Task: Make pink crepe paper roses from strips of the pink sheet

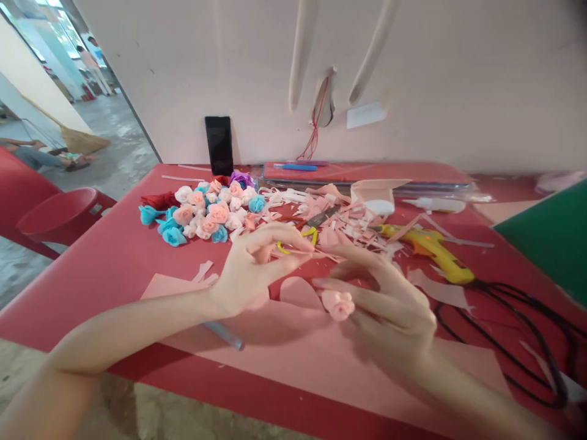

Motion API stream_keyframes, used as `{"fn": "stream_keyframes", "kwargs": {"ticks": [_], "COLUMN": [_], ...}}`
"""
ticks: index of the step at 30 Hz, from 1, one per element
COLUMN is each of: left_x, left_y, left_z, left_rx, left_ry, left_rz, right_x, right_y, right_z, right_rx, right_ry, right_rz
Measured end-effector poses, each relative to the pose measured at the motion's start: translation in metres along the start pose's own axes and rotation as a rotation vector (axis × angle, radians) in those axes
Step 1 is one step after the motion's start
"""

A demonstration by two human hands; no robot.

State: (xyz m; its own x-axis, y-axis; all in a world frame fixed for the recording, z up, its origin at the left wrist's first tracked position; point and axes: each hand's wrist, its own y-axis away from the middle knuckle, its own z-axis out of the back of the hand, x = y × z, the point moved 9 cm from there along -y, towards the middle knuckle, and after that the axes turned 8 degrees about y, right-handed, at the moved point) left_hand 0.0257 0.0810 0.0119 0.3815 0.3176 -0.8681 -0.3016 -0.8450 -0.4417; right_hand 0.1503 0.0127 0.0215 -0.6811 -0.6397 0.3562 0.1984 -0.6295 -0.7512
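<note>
My right hand (pixel 385 299) is closed around a small pink paper rose (pixel 338 304), which sticks out between its fingers. My left hand (pixel 257 263) pinches a thin pink paper piece between thumb and forefinger, its tips close to the right fingertips. A rounded pink paper petal (pixel 299 294) shows between the hands; whether it is attached to the rose I cannot tell. Just behind the left fingertips are yellow loops (pixel 312 233), like scissor handles, partly hidden. Below both hands lies a large pink paper sheet (pixel 284 348), with a pale blue tube (pixel 224 335) on it near the left wrist.
Pink, white and blue paper roses (pixel 202 214) are heaped at the back left. Paper scraps (pixel 353 226) cover the middle. A yellow glue gun (pixel 433 247) with a looping black cord (pixel 541 342) lies right. A phone (pixel 219 145) leans against the white panel (pixel 257 73).
</note>
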Motion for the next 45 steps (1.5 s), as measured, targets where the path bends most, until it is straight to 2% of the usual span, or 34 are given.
{"fn": "stream_keyframes", "kwargs": {"ticks": [4, 7, 10, 13, 21, 26, 31, 45], "left_x": [-0.006, -0.008, -0.008, -0.011, -0.015, -0.016, -0.026, -0.019], "left_y": [0.007, 0.012, 0.015, 0.016, 0.008, 0.009, 0.015, 0.021], "left_z": [-0.012, -0.018, -0.019, -0.021, -0.03, -0.03, -0.038, -0.033], "left_rx": [0.064, 0.109, 0.103, 0.129, 0.335, 0.348, 0.405, 0.292], "left_ry": [0.118, 0.123, 0.096, 0.041, -0.152, -0.285, -0.373, -0.377], "left_rz": [0.001, 0.002, 0.019, 0.012, 0.005, -0.035, -0.117, -0.234], "right_x": [0.013, 0.014, 0.016, 0.018, 0.017, 0.012, 0.01, 0.015], "right_y": [-0.001, -0.002, -0.001, 0.001, 0.002, 0.0, 0.001, 0.001], "right_z": [0.001, 0.004, 0.004, 0.006, 0.008, 0.005, 0.003, 0.007], "right_rx": [0.043, 0.043, 0.047, 0.035, 0.016, 0.013, 0.017, -0.044], "right_ry": [0.035, 0.048, 0.047, 0.002, -0.054, -0.005, 0.019, 0.05], "right_rz": [0.057, 0.015, 0.033, 0.061, 0.036, 0.038, 0.044, 0.062]}}
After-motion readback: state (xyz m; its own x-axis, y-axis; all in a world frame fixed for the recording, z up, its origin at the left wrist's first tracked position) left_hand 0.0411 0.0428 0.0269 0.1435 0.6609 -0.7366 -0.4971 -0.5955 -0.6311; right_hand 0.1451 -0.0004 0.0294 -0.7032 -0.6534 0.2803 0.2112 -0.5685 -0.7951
